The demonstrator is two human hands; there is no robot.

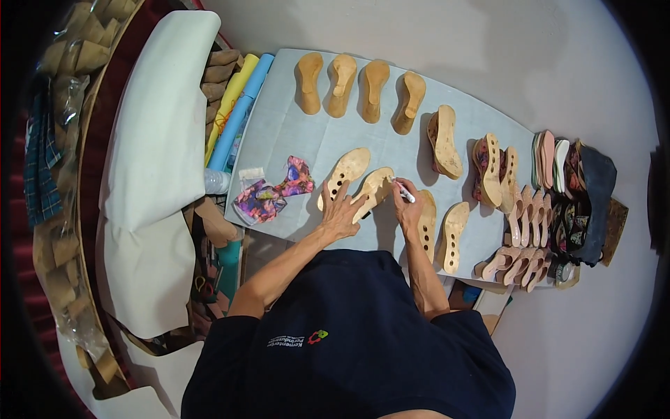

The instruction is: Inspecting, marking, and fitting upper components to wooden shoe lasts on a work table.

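Holds a white marker [405,193] in right fingers [400,202], spreads left fingers [338,203] across two pale soles [375,186]; seems partway through marking, with strapping undone.

Tan sole [376,186], slanted, white pen [405,192] (tilted)

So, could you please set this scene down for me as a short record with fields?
Surface: grey-blue table
Left hand: at the near end of a pale wooden sole; exact grip unclear
Right hand: holding a white pen, pointed toward that sole; tip contact unclear
Beside that sole, left: holed sole
Far edge: four tan shoe forms in a row
Left end: floral fabric
Right end: pinkish heeled shoes
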